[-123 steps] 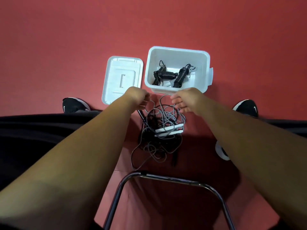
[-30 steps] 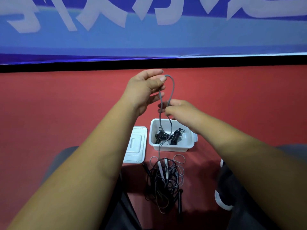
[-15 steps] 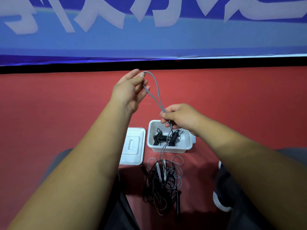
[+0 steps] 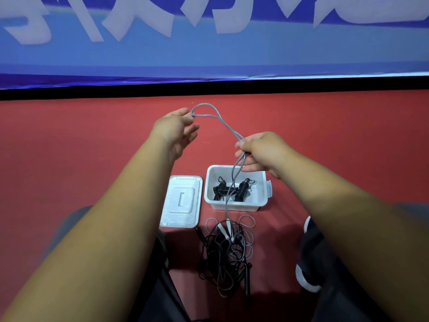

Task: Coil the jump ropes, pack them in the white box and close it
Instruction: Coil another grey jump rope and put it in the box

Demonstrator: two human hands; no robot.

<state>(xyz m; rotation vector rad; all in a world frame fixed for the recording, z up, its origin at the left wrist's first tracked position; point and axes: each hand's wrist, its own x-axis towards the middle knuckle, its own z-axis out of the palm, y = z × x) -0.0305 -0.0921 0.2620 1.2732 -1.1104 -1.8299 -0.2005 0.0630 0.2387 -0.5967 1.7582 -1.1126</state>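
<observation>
A grey jump rope point(image 4: 226, 123) is doubled into a loop and stretched between my hands above the floor. My left hand point(image 4: 175, 131) pinches the loop's bend at its fingertips. Lower and to the right, my right hand point(image 4: 261, 151) grips both strands, which hang down to two white handles point(image 4: 226, 230) on a tangled pile of grey and black ropes point(image 4: 228, 256). The white box point(image 4: 261, 182) stands open on the floor with coiled black ropes point(image 4: 232, 190) inside. Its white lid point(image 4: 182, 202) lies flat to the box's left.
The floor is red. A blue banner with a black lower strip point(image 4: 209, 89) runs across the far side. My dark-trousered legs frame the rope pile, and a black-and-white shoe point(image 4: 307, 273) sits to its right.
The view lifted from the floor as the grey rope was raised from the pile. In the last second my hands drew apart: the left moved left with the loop, the right slid lower along the strands.
</observation>
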